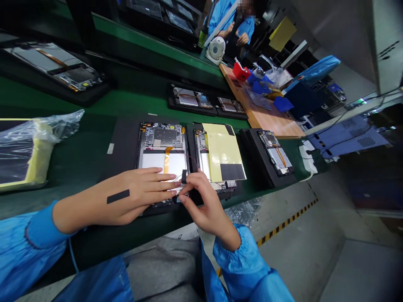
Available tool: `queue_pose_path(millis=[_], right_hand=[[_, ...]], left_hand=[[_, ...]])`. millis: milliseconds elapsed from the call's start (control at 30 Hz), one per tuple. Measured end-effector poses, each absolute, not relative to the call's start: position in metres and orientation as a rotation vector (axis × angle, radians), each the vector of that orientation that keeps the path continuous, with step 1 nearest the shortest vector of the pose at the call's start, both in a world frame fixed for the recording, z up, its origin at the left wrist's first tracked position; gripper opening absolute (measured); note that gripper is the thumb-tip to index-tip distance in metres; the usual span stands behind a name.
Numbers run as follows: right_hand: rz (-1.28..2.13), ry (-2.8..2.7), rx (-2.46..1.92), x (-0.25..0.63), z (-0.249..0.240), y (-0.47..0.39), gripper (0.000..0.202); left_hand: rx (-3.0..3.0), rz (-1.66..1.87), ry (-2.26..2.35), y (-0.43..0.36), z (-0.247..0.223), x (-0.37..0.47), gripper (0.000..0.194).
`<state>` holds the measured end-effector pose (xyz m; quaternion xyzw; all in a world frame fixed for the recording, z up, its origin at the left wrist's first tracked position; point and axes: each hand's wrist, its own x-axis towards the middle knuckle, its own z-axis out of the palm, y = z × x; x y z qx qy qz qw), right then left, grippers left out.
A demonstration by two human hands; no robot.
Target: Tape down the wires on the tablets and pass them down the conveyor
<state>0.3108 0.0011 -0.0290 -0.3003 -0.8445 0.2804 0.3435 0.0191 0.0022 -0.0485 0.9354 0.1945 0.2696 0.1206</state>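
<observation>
An opened tablet (164, 157) with its circuit board, silver battery area and orange ribbon cable exposed lies in front of me. My left hand (135, 195) rests flat across its lower part, fingers stretched out. A black tape strip (118, 196) is stuck on the back of that hand. Beside the left fingertips, my right hand (201, 201) is closed in a pinch at the tablet's lower right edge. A small black tape piece (184, 176) stands at the right fingertips. Thin wires run near them; the exact contact point is partly hidden.
Right of the tablet, a yellow sheet (222, 151) with black patches covers a second opened tablet (200, 140). Another opened tablet (275, 153) sits on black foam farther right. Plastic-wrapped panels (19, 153) lie left. A small fan (216, 49) and a co-worker (233, 25) are behind.
</observation>
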Motion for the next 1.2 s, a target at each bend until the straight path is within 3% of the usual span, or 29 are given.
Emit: queue_pose_path(millis=[233,400,567,767,933,1000,1100,1200], right_hand=[[0.789,-2.283,-0.607,0.313,-0.022,0.016,0.041],[0.698,-2.336,-0.714,0.315,-0.024,0.010,0.035],[0.590,-2.275,-0.911,0.313,-0.039,-0.010,0.043],[0.520,-2.281,-1.014,0.306,-0.051,-0.019,0.059],[0.408,-2.193,-0.997,0.329,-0.052,-0.023,0.059],[0.478,-2.069,-1.024,0.342,-0.036,-0.009,0.058],[0.745,-1.962,-1.024,0.334,0.007,0.051,0.049],[1.093,-1.951,-1.107,0.269,0.048,0.141,0.053]], left_hand=[[2.695,0.926,0.576,0.002,-0.053,0.021,0.094],[2.719,0.868,0.598,-0.004,-0.067,0.021,0.082],[2.769,0.951,0.677,-0.009,-0.084,0.017,0.072],[2.787,1.160,0.627,0.000,-0.060,0.023,0.058],[2.713,1.053,0.675,-0.016,-0.044,0.025,0.054],[2.588,0.955,0.847,-0.010,-0.040,0.010,0.048],[2.238,0.901,1.502,0.034,-0.028,-0.045,0.033],[1.891,0.932,2.055,0.102,-0.010,-0.129,0.043]])
